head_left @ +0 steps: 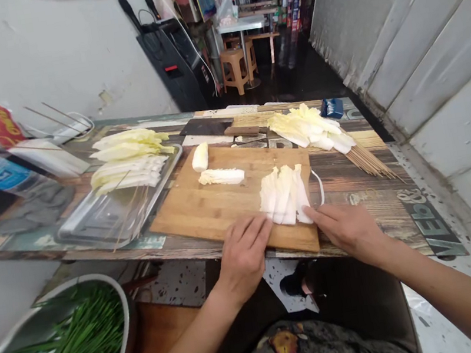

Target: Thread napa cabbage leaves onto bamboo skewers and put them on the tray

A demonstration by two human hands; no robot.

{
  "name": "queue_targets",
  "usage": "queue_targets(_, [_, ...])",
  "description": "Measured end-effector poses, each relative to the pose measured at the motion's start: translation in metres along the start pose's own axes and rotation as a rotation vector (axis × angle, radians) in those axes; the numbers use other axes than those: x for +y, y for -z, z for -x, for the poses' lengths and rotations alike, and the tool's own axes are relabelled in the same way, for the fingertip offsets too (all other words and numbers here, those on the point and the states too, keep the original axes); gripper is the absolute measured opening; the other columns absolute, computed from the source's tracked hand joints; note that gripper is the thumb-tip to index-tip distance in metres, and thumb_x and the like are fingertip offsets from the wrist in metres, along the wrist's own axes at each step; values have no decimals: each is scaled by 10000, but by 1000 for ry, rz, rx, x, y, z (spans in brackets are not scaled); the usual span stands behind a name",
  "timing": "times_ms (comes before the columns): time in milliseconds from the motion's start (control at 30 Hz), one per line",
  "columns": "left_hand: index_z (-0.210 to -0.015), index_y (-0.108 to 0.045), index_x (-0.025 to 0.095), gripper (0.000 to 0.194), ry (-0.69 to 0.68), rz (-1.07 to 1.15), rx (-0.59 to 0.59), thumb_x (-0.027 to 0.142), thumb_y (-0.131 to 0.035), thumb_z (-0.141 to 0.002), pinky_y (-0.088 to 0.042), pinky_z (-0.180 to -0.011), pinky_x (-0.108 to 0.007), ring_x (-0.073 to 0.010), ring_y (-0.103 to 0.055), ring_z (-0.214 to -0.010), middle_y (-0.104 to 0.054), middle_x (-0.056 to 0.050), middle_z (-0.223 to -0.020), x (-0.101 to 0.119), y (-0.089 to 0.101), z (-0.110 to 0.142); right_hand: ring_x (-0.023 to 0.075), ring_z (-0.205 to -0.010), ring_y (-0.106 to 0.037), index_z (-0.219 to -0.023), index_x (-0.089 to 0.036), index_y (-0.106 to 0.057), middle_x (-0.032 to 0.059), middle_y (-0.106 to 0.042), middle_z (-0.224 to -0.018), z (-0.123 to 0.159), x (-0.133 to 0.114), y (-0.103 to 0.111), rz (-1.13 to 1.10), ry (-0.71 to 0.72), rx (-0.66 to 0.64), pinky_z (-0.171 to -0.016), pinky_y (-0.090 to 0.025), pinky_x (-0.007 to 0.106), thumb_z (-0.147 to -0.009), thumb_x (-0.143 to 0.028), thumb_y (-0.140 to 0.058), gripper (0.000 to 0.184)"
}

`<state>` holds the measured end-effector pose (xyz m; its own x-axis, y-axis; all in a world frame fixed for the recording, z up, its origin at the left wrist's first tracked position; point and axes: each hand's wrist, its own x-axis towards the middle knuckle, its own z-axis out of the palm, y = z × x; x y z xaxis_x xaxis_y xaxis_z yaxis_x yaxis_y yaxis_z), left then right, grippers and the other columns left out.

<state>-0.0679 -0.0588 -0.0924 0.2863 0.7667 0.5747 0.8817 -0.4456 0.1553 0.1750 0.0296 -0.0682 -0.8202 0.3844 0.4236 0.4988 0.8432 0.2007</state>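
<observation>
A row of napa cabbage leaves (283, 193) lies side by side near the right front of a wooden cutting board (191, 207). At the row's lower left edge my left hand (246, 249) rests on the board, its fingers bent, pressed together and touching the leaf ends. My right hand (351, 229) has its fingertips closed at the lower end of the rightmost leaf; the grip itself is partly hidden. Farther back on the board are a rolled cabbage piece (200, 157) and a flat cabbage piece (222, 177).
To the left, a metal tray (91, 223) bears skewered cabbage leaves (132, 172). More cabbage (308, 126) lies at the back right over a bundle of wooden skewers (372, 164), near a small blue box (332, 108). A bowl (123, 301) of green chives stands lower left.
</observation>
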Motion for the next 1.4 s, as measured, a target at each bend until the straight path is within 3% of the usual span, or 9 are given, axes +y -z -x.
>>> queue_targets(133, [-1283,-540,91,432,-53,-79,-60,21,-392,-883,-388,-936,-428,-261,-541,-1132,-616,-133,-1293,2,1,-3,156,-618,-574,-1183,-96,-581,50,-658,-782,-1,-1,4,-6,-3,-39,-534,-358,281,-896,-87,-435,322])
queue_targets(333, [-1282,-542,94,438,-19,-86,-45,19,-385,-880,-390,-944,-419,-253,-555,-1120,-635,-133,-1263,5,-1,-2,166,-637,-578,-1197,-91,-560,47,-654,-784,1,0,3,-31,-16,-35,-523,-367,293,-916,-108,-436,308])
queue_targets(500, [-1318,-499,48,469,-102,-129,-32,13,-369,-868,-406,-989,-417,-265,-537,-1181,-615,-161,-1284,6,-4,-1,174,-630,-575,-1253,-100,-522,42,-644,-811,4,0,3,-51,-23,-88,-500,-368,304,-899,-90,-418,369])
queue_targets(700, [-1439,-348,46,579,-117,-143,-72,23,-368,-861,-481,-966,-438,-287,-552,-1173,-620,-183,-1258,7,-6,-2,192,-671,-574,-1276,-102,-510,59,-655,-868,6,6,11,-30,0,-157,-501,-360,319,-820,-32,-432,468])
queue_targets(900, [-1486,-267,86,636,-98,-124,-56,16,-367,-862,-505,-953,-450,-285,-558,-1155,-625,-171,-1251,7,-7,-2,183,-644,-565,-1280,-109,-525,61,-666,-868,16,14,15,-8,-4,-168,-510,-336,308,-842,-35,-413,459])
queue_targets(1133, [-1410,-412,82,575,-96,-125,-86,-8,-391,-843,-515,-926,-448,-285,-564,-1121,-634,-156,-1242,4,-4,-3,190,-679,-588,-1277,-126,-553,79,-692,-942,23,17,14,-42,-22,-159,-525,-365,301,-869,-74,-413,434])
queue_targets(1400, [-1409,-428,145,583,-58,-99,-81,2,-399,-845,-506,-931,-440,-272,-571,-1122,-635,-130,-1249,2,-5,-2,184,-694,-577,-1285,-130,-546,89,-677,-940,20,17,17,-62,-20,-168,-531,-350,296,-795,-24,-447,511])
